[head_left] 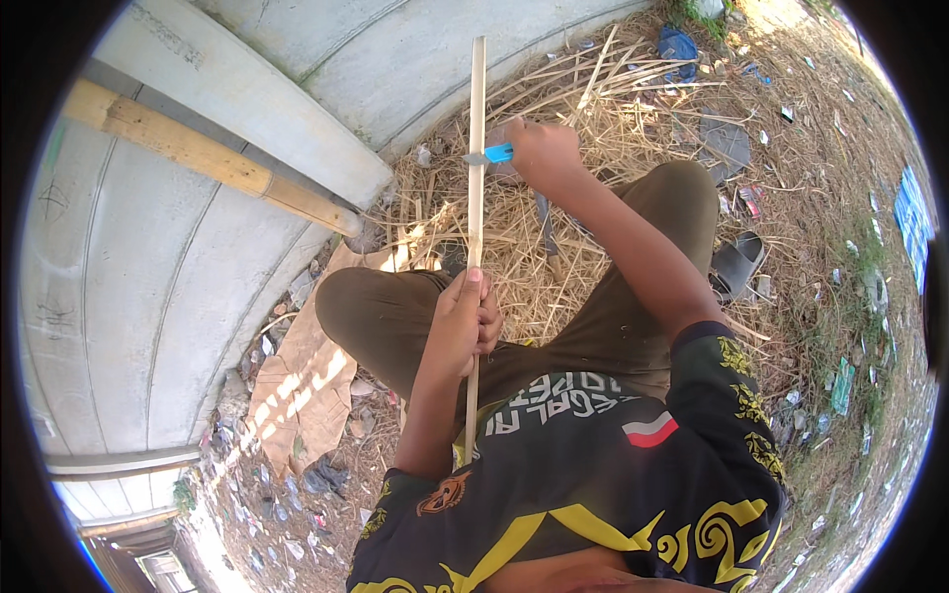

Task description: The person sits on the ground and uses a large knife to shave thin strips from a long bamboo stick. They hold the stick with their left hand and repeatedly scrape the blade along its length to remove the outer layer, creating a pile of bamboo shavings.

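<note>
My left hand (463, 321) is closed around the lower part of a long, pale bamboo strip (476, 212), with the thumb lying along it. The strip stands lengthwise in front of me, its lower end reaching my shirt. In my right hand (544, 153) is a blue-handled utility knife (499, 153), gripped in a fist. Its grey blade lies across the upper part of the strip, apparently touching it. Under the strip and between my legs spreads a heap of thin bamboo shavings (539, 296).
A grey wall (129, 326) runs along the left, with a thick bamboo pole (198, 138) against it. Flattened brown cardboard (301, 395) lies by my left knee. A dark sandal (736, 265) rests beyond my right knee. Litter and a blue plastic bag (677, 49) dot the ground.
</note>
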{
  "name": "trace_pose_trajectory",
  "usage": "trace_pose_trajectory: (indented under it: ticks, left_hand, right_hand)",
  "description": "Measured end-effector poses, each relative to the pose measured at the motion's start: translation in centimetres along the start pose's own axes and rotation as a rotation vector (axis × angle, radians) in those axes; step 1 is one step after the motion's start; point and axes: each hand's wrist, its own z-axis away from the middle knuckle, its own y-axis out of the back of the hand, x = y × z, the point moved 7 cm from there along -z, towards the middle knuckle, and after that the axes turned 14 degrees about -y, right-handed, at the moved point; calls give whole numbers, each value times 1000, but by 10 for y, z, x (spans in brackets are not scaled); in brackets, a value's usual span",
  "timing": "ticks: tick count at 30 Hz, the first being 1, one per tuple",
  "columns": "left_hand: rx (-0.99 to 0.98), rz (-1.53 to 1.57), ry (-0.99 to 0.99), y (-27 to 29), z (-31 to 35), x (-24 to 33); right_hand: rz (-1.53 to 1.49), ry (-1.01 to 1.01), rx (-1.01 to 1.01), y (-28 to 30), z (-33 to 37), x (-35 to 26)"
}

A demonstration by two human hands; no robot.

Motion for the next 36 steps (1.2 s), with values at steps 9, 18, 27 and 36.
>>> trace_pose_trajectory:
  ticks: [9, 18, 27, 36]
  left_hand:
    - [19, -106, -10, -6, 16, 8]
    - [-42, -139, 95, -18, 52, -4]
    - [-24, -101, 123, -2, 77, -11]
    - [-18, 31, 0, -9, 24, 11]
  right_hand:
    - [-80, -15, 92, 10, -5, 8]
    - [67, -439, -87, 31, -37, 63]
    - [-187, -377, -12, 42, -25, 90]
    - [-257, 120, -15, 45, 23, -29]
